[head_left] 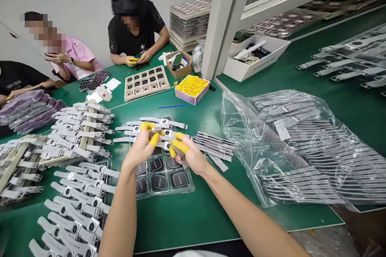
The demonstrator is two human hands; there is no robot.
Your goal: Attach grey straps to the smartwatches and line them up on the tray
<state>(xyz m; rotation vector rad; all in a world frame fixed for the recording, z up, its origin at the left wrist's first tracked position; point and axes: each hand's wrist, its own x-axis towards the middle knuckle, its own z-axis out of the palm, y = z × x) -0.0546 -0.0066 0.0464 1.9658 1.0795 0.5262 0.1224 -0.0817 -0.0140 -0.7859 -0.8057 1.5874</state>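
Note:
Yellow finger cots cover several fingertips on both my hands. Above the plastic tray, my left hand (144, 143) pinches a small silver piece (157, 130) that looks like a watch case, partly hidden by the fingers. Close beside it, my right hand (189, 150) is closed on a light grey watch strap (182, 157) that hangs below the fingers. The clear tray (193, 188) under my hands holds square black-faced watch parts (159, 182). Grey-strapped watches (177, 125) lie across its far rows. Loose straps (215, 144) are piled right of my right hand.
A clear bag of grey straps (301, 144) covers much of the right side. Strapped watches (78, 204) fill trays at left. A box of yellow finger cots (193, 87), a blue stick (172, 106) and a beige tray (146, 83) lie beyond. Co-workers (135, 28) sit opposite, near a white post (221, 24).

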